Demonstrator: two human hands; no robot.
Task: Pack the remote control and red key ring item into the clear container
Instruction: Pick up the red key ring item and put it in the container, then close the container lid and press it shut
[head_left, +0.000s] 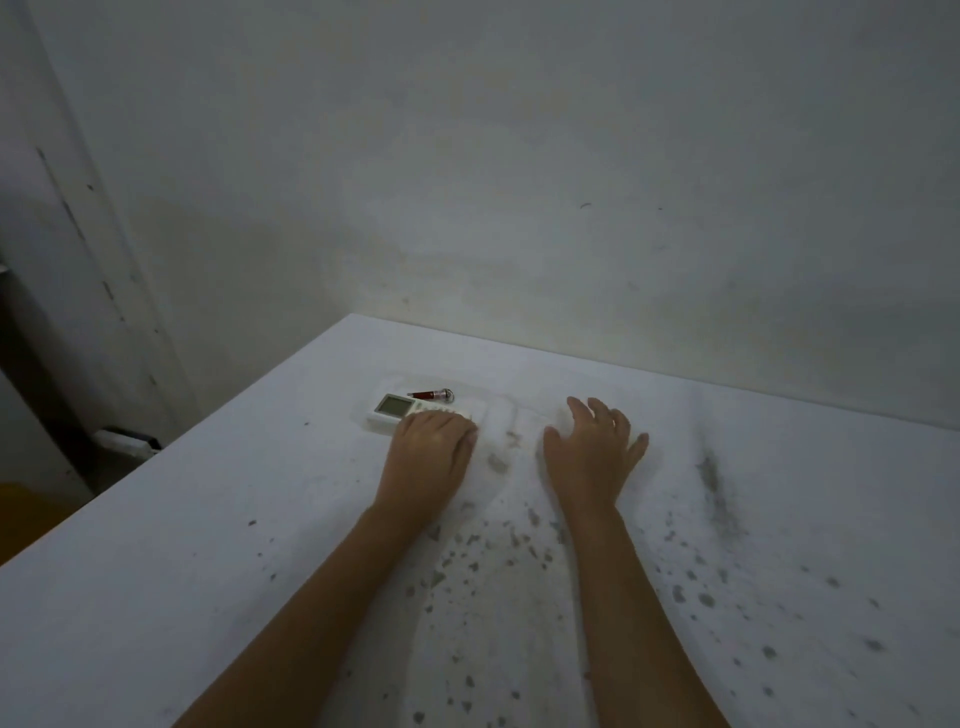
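Head view shows one remote control (397, 413), white with a grey screen, lying flat on the white table (208, 545) near its far left corner. Its long axis runs roughly left to right along the far edge, screen end toward the left edge, button end toward the middle. One red key ring item (432, 395) lies just beyond it, toward the far edge, long axis also left to right, thin dark tip pointing left and metal ring at the right end. One clear container (501, 423) is only faintly visible around and to the right of these two things; whether they lie inside it cannot be told. Two hands are in view. Left hand (428, 457) is curled, knuckles up, fingers folded down over the button end of the remote. Right hand (592, 452) is well apart to the right, palm down, fingers spread, pinching nothing. Dark specks dot the table's near part.
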